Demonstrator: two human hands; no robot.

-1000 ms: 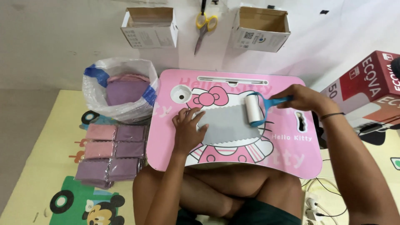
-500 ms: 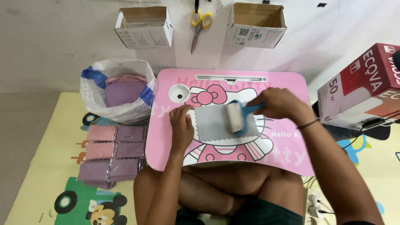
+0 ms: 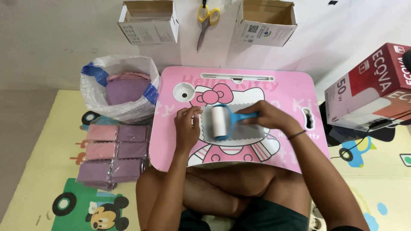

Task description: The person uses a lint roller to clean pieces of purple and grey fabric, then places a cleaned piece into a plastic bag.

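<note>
the right hand (image 3: pixel 267 118) is clamped on the blue handle of a lint roller (image 3: pixel 220 122), whose white roll lies on a grey cloth (image 3: pixel 244 128) spread in the middle of the pink desk (image 3: pixel 295 92). the left hand (image 3: pixel 187 128) lies flat with fingers spread, pressing the cloth's left edge. left of the desk, a plastic bag (image 3: pixel 120 87) holds purple cloths, and folded cloths (image 3: pixel 113 156) sit stacked on the floor mat.

Left of the fingers: plastic bag (image 3: pixel 117 92) holding purple cloths, folded cloth stacks (image 3: pixel 113 156) on the floor mat (image 3: pixel 51 128). Above: two cardboard boxes (image 3: pixel 147 21), scissors (image 3: pixel 206 19). Right: red carton (image 3: pixel 370 87).
</note>
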